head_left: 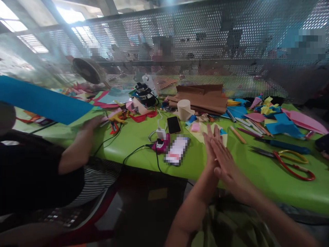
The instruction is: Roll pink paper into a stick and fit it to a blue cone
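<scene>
My left hand (pixel 210 145) and my right hand (pixel 224 158) are pressed palm to palm above the near edge of the green table (pixel 257 171), fingers stretched out flat. I cannot see anything between the palms. Just beyond my fingertips lie a pale yellow paper (pixel 199 134) and a small pink piece (pixel 195 127). A phone with a blurred screen (pixel 177 150) lies to the left of my hands.
Red-handled scissors (pixel 288 159) lie to the right, with pencils (pixel 238 134) and coloured paper scraps (pixel 280 125) behind. A black phone (pixel 173 124), a paper roll (pixel 184 109) and brown cardboard (pixel 203 97) sit further back. A person's arm (pixel 77 147) rests at the left near a blue sheet (pixel 41 99).
</scene>
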Demonstrator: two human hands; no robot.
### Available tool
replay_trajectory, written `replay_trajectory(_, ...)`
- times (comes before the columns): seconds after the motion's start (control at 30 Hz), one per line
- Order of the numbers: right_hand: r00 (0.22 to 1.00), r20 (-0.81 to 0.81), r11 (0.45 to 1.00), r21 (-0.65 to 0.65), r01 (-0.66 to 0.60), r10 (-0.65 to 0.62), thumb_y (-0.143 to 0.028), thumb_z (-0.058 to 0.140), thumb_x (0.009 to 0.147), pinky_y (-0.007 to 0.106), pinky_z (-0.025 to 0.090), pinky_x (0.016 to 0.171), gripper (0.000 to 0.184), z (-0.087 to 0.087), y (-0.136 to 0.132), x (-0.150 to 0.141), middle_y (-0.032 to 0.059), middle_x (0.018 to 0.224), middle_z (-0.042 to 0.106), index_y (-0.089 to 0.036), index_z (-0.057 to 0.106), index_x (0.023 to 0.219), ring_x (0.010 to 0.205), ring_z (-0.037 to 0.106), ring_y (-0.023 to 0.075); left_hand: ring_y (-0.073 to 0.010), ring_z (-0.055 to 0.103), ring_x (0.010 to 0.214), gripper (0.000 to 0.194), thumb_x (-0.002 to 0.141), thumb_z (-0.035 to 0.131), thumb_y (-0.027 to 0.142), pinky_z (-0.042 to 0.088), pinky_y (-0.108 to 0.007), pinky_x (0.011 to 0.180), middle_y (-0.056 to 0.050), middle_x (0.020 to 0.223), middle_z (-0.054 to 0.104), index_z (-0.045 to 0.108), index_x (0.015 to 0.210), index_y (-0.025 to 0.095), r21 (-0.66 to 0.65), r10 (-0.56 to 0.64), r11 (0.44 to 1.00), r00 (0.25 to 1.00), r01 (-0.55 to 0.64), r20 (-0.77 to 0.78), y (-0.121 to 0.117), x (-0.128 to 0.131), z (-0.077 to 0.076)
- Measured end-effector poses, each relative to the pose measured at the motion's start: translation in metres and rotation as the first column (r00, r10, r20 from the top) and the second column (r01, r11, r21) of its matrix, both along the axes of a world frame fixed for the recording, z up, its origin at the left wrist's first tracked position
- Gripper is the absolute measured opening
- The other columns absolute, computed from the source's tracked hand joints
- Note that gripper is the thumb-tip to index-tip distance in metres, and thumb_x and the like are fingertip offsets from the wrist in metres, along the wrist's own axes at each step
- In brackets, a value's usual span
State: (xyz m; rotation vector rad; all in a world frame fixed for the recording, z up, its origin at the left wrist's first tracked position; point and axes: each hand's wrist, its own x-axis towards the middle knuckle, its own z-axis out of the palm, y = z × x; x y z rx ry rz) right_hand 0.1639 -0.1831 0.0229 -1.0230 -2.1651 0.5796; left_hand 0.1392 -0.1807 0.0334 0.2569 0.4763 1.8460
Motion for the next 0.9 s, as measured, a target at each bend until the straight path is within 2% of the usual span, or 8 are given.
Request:
replay_trajectory(0.07, 0.988, -0.001, 0.988, 0.031, 0.154, -0.154, -0.065, 0.029, 0.104, 0.065, 0.008, 0.130, 0.072, 0.006, 0.019, 0.003, -0.0075, 0.177, 0.007, -0.045, 0.002, 0.167, 0.163, 0.003, 0.0307, -0.0177, 0.015, 0.162, 0.070, 0.102, 0.011, 0.056, 0.022, -0.036, 0.130, 0.006, 0.174, 0.023, 0.030, 0.164, 0.031, 0.050, -0.072, 0.996, 0.997, 0.073, -0.024, 0.007, -0.001, 0.000)
replay_trajectory(0.1, 0.975, -0.029, 0.974, 0.038, 0.224, -0.223, -0.066, 0.031, 0.103, 0.066, 0.005, 0.130, 0.072, 0.011, 0.030, 0.005, -0.0083, 0.177, 0.007, -0.045, 0.005, 0.167, 0.163, 0.002, 0.0306, -0.0189, 0.020, 0.161, 0.066, 0.103, 0.016, 0.054, 0.025, -0.037, 0.129, 0.004, 0.173, 0.027, 0.037, 0.161, 0.031, 0.079, -0.309, 0.947, 0.950, 0.311, -0.041, 0.012, -0.004, 0.000)
replay_trajectory(0.17, 0.962, -0.146, 0.973, -0.041, 0.228, -0.232, -0.067, 0.033, 0.102, 0.065, 0.001, 0.130, 0.071, 0.022, 0.048, 0.010, -0.0115, 0.176, 0.009, -0.046, 0.010, 0.167, 0.163, -0.001, 0.0296, -0.0238, 0.029, 0.159, 0.071, 0.103, 0.016, 0.062, 0.027, -0.042, 0.129, -0.003, 0.168, 0.038, 0.048, 0.155, 0.026, 0.127, -0.523, 0.848, 0.851, 0.515, 0.040, 0.022, -0.015, 0.001)
replay_trajectory(0.23, 0.946, -0.269, 0.979, -0.131, 0.153, -0.184, -0.065, 0.025, 0.104, 0.061, 0.010, 0.131, 0.065, 0.033, 0.056, 0.016, -0.0120, 0.175, 0.015, -0.047, 0.013, 0.166, 0.162, 0.005, 0.0267, -0.0266, 0.035, 0.156, 0.073, 0.102, 0.018, 0.065, 0.028, -0.047, 0.128, -0.007, 0.163, 0.047, 0.053, 0.151, 0.024, 0.140, -0.572, 0.818, 0.813, 0.558, 0.105, 0.030, -0.028, 0.000)
replay_trajectory(0.4, 0.919, -0.370, 0.965, -0.258, 0.040, -0.137, -0.061, 0.015, 0.107, 0.054, 0.020, 0.131, 0.062, 0.050, 0.063, 0.028, -0.0113, 0.175, 0.014, -0.045, 0.014, 0.166, 0.161, 0.015, 0.0228, -0.0244, 0.040, 0.154, 0.072, 0.103, 0.020, 0.067, 0.028, -0.044, 0.128, -0.007, 0.158, 0.054, 0.056, 0.149, 0.026, 0.115, -0.559, 0.829, 0.818, 0.548, 0.135, 0.033, -0.042, 0.000)
replay_trajectory(0.57, 0.965, -0.052, 0.962, 0.080, 0.259, -0.256, -0.068, 0.032, 0.102, 0.060, 0.008, 0.132, 0.072, 0.044, 0.069, 0.014, -0.0140, 0.175, 0.006, -0.048, 0.006, 0.167, 0.163, 0.003, 0.0294, -0.0233, 0.035, 0.156, 0.063, 0.106, 0.022, 0.054, 0.028, -0.041, 0.128, -0.005, 0.159, 0.052, 0.051, 0.154, 0.024, 0.083, -0.579, 0.815, 0.811, 0.574, 0.078, 0.024, -0.029, 0.009)
replay_trajectory(0.77, 0.980, 0.102, 0.983, 0.086, 0.160, -0.169, -0.067, 0.030, 0.103, 0.065, 0.013, 0.129, 0.073, -0.002, 0.028, -0.003, -0.0107, 0.176, 0.005, -0.048, -0.002, 0.166, 0.162, 0.007, 0.0357, -0.0132, 0.015, 0.162, 0.067, 0.104, 0.003, 0.046, 0.018, -0.034, 0.131, 0.007, 0.173, 0.023, 0.017, 0.167, 0.029, 0.112, -0.050, 0.993, 0.989, 0.034, 0.139, 0.019, 0.003, 0.011)
replay_trajectory(0.9, 0.966, 0.058, 0.967, 0.066, 0.248, -0.252, -0.063, 0.027, 0.105, 0.066, 0.016, 0.127, 0.070, -0.001, 0.046, 0.006, -0.0073, 0.177, 0.005, -0.045, 0.001, 0.167, 0.162, 0.008, 0.0359, -0.0141, 0.025, 0.159, 0.066, 0.105, 0.008, 0.048, 0.026, -0.031, 0.128, 0.005, 0.172, 0.027, 0.027, 0.165, 0.030, 0.014, -0.136, 0.991, 0.989, 0.135, 0.052, 0.021, 0.004, 0.005)
